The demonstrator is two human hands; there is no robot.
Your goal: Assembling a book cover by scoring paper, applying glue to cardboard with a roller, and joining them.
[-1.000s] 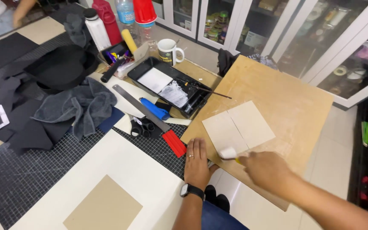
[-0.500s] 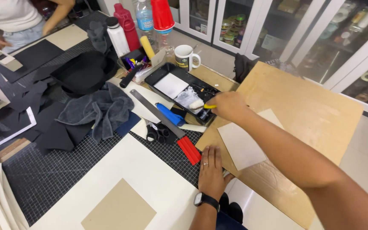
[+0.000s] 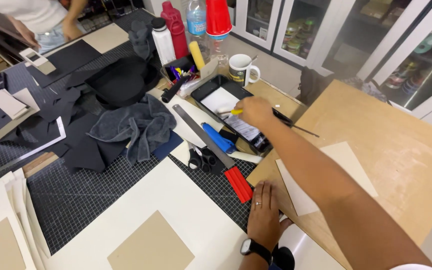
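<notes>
A small roller with a yellow handle (image 3: 232,111) is gripped in the right hand (image 3: 256,111), the fingers curled closed around the handle; the white roller head is held over the black tray (image 3: 207,90), which sits near the far edge of the table beside a white mug (image 3: 240,69). The left hand (image 3: 265,212) is laid flat with fingers spread and nothing held, resting at the near corner of the wooden board (image 3: 401,150) — a watch is worn on its wrist; a pale sheet of card (image 3: 348,165) lies on the board just beside that hand, partly covered by the right forearm. A metal ruler (image 3: 201,135), a blue-handled tool (image 3: 218,138), black scissors (image 3: 200,160) and a red block (image 3: 239,184) are gathered between the tray and the left hand, on the gridded cutting mat (image 3: 86,195); a grey cloth (image 3: 141,127) is bunched further left on the mat, next to black cut pieces (image 3: 76,120). Bottles and a red cup (image 3: 219,19) are lined along the far edge; at the far left corner another person's hands (image 3: 51,32) are seen — apart from the wearer's own.
</notes>
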